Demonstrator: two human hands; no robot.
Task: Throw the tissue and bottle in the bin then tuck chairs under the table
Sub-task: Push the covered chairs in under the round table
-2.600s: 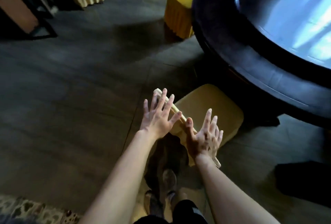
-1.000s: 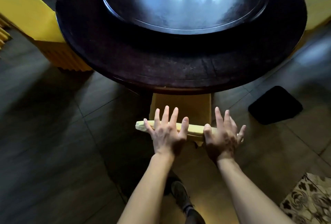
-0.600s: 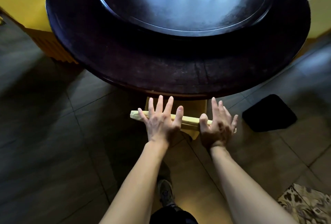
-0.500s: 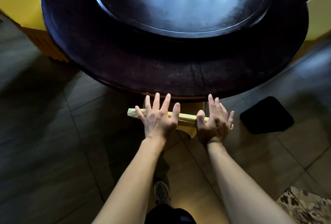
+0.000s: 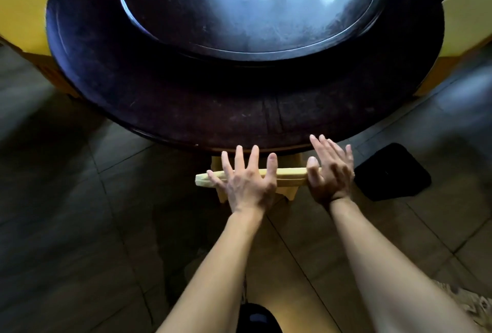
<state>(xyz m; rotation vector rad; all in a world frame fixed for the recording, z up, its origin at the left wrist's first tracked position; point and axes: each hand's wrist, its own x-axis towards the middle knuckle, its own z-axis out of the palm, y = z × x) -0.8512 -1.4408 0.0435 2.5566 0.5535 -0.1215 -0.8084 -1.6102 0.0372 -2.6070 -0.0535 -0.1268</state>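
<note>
Both palms are pressed flat, fingers spread, against the top rail of a yellow chair (image 5: pixel 286 173): left hand (image 5: pixel 246 182), right hand (image 5: pixel 330 173). The seat is hidden under the dark round table (image 5: pixel 186 98), set on a tiled floor (image 5: pixel 66 212).

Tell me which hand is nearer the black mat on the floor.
Right. The right hand rests on the yellow chair back beside the black mat; the left hand sits farther left.
</note>
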